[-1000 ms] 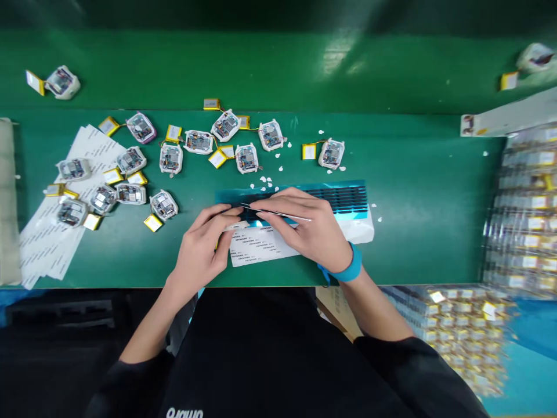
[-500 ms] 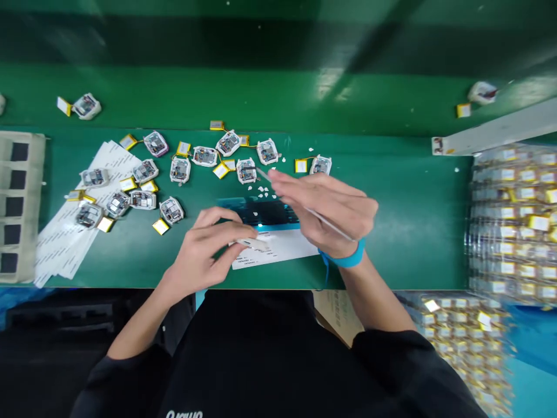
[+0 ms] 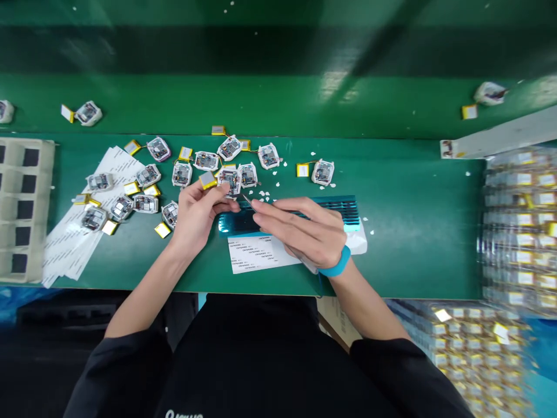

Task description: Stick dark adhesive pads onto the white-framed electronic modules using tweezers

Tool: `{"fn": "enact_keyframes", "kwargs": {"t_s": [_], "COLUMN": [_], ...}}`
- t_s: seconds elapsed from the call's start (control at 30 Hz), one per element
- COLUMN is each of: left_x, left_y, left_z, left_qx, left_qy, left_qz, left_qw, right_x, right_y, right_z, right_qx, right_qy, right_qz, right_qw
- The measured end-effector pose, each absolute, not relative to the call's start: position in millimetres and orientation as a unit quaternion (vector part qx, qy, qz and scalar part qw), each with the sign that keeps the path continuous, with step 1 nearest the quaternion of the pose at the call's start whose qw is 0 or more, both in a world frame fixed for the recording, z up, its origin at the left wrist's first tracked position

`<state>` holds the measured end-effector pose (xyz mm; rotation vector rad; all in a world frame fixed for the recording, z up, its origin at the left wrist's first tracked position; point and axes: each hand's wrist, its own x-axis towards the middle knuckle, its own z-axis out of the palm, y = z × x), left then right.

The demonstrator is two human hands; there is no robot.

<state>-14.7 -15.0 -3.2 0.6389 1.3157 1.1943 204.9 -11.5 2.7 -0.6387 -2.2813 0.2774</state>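
Observation:
My left hand [image 3: 195, 212] holds a small white-cased circuit module [image 3: 229, 179] with a yellow battery [image 3: 208, 179] hanging off it, lifted just above the green bench. My right hand [image 3: 304, 229], with a blue wrist strap [image 3: 337, 267], grips thin metal tweezers [image 3: 246, 201] whose tips point at the module. Under my hands lies a blue sheet carrying rows of dark strips [image 3: 348, 210], on top of a white label sheet [image 3: 256, 255].
Several more white modules with yellow batteries [image 3: 183, 173] lie scattered at the back left, some on white paper sheets [image 3: 73, 244]. A grey compartment tray [image 3: 21, 203] stands at the left edge. Bagged parts [image 3: 517, 220] are stacked on the right. White scraps [image 3: 265, 194] dot the bench.
My left hand left the label sheet, reached back and picked up a module. My right hand came back down from the module row, tweezers now pointing at the held module.

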Motion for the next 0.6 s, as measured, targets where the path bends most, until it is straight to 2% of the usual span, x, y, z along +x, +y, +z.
{"fn": "enact_keyframes", "kwargs": {"t_s": [0.13,0.23,0.6], "left_x": [-13,-12,-10], "left_y": [-18,-19,-22], "left_z": [-2,-2,2], "left_qx": [0.268,0.260,0.278], "left_qy": [0.569,0.569,0.564], "left_qz": [0.507,0.509,0.486], "left_qw": [0.590,0.592,0.607], "right_x": [199,195,204], "right_y": [-11,-9,-10], "right_z": [-1,-5,5], "right_qx": [-0.216,-0.208,-0.248], "right_qy": [-0.898,-0.895,-0.881], "right_qz": [0.041,0.034,0.188], "right_qw": [0.382,0.394,0.356]}}
